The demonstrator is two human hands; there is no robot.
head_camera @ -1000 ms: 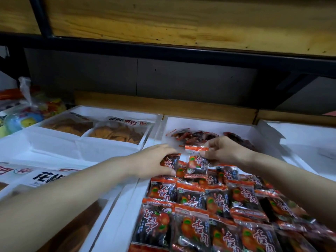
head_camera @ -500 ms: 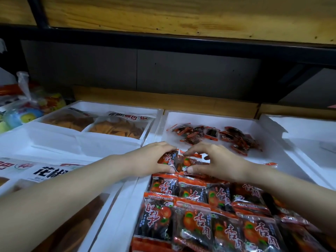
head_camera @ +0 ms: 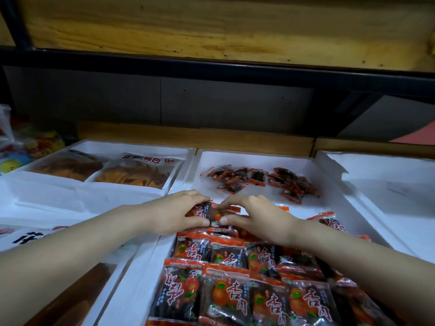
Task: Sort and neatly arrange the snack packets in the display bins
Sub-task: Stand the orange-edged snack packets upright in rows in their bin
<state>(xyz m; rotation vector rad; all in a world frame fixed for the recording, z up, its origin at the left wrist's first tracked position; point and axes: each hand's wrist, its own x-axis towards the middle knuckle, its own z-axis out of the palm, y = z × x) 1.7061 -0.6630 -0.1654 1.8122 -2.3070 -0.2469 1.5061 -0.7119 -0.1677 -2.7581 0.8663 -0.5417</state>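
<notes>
Head view showed one dark snack packet with red edges and an orange fruit print held at the far end of the arranged rows, just above the packets beneath it. The left hand gripped its left side, fingers curled over the top edge and thumb tucked under the near edge. The right hand pinched its right side between forefinger and thumb, the other fingers bent loosely over neighbouring packets. The thumbs of the two hands lay almost touching.

Nearer the camera, matching packets lay in overlapping rows, filling the near half of the middle white bin. At the bin's far end a loose heap of smaller dark red packets lay scattered on the bare white floor, well apart from the rows.

Left of this, another white bin held two clear bags of orange-brown crisps side by side at its far end. Right of the middle bin stood a third white bin. Colourful wrapped goods sat at the far left edge. Above everything ran a black rail under a wooden shelf.
</notes>
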